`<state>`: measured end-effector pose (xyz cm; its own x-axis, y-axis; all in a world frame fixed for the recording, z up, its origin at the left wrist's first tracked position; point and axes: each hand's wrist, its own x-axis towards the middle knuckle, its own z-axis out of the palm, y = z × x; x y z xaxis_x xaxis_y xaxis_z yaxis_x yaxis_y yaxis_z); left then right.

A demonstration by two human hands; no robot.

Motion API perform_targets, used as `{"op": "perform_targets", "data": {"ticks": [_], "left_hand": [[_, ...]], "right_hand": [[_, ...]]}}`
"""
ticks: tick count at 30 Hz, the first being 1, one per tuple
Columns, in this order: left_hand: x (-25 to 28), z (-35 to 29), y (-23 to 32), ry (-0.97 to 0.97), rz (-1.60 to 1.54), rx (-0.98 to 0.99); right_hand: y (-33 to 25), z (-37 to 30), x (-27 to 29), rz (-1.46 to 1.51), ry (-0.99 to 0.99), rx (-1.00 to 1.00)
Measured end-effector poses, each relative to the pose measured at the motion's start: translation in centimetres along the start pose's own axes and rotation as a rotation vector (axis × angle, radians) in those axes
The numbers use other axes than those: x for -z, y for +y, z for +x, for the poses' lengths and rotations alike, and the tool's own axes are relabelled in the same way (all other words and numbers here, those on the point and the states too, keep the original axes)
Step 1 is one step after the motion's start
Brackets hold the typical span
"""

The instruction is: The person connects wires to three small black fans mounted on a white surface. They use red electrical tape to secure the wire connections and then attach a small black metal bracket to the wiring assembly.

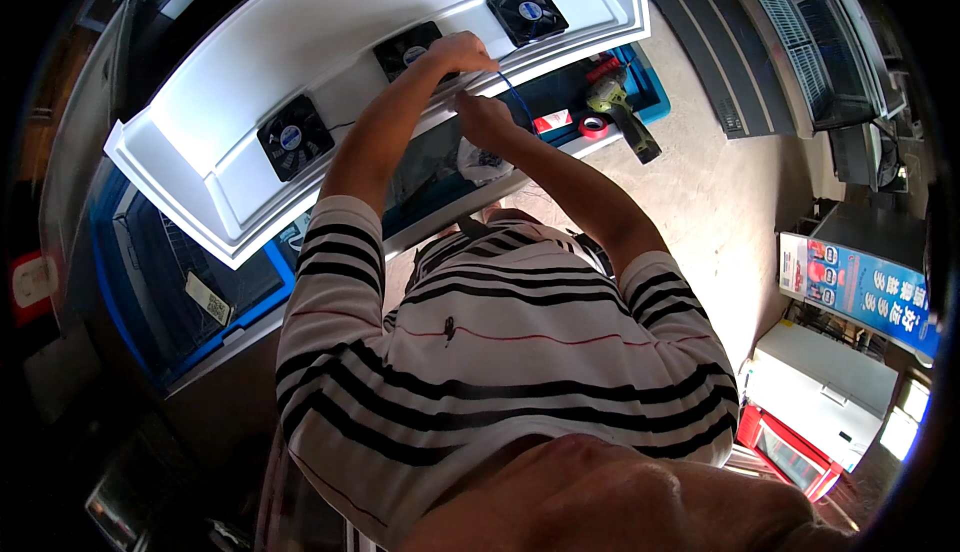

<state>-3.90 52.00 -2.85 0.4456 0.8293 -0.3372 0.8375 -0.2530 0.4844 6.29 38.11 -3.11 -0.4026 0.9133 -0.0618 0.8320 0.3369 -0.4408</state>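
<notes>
A long white panel (pixel 270 62) carries three black square fans: a left fan (pixel 295 137), a middle fan (pixel 402 50) and a right fan (pixel 527 14). In front of the middle fan, my left hand (pixel 462 53) is closed, its fingertips pinching the end of a thin blue wire (pixel 519 100). Just below it, at the panel's near edge, my right hand (pixel 486 122) is curled shut with the thumb up. Whatever sits in its fingers is hidden. A clear plastic bag (pixel 480 164) with small contents lies under my right hand.
On the blue-edged freezer top (pixel 655 102) to the right lie a green and black cordless drill (pixel 618 112), a red tape roll (pixel 593 127) and a red-and-white packet (pixel 552 122). Blue-framed glass (pixel 200 272) stands at left. Grey display cabinets (pixel 790 42) stand at far right.
</notes>
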Motion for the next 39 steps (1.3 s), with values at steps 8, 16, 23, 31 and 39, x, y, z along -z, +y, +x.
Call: {"op": "perform_targets", "data": {"ticks": [8, 16, 23, 31, 39], "left_hand": [[-0.8, -1.9, 0.0, 0.205, -0.060, -0.076], [-1.8, -1.7, -0.3, 0.248, -0.056, -0.067], [-1.3, -2.0, 0.5, 0.217, -0.016, -0.042], [-2.2, -2.2, 0.5, 0.293, -0.001, -0.051], [-2.6, -1.9, 0.5, 0.316, -0.025, -0.080]], "right_hand": [[4.7, -1.2, 0.3, -0.028, 0.076, 0.321], [14.2, -19.0, 9.3, 0.905, -0.074, -0.504], [21.1, -35.6, 7.2, 0.839, 0.058, -0.835], [26.3, -46.2, 1.4, 0.408, -0.399, -1.002], [34.1, -49.4, 0.6, -0.270, -0.899, -0.847]]}}
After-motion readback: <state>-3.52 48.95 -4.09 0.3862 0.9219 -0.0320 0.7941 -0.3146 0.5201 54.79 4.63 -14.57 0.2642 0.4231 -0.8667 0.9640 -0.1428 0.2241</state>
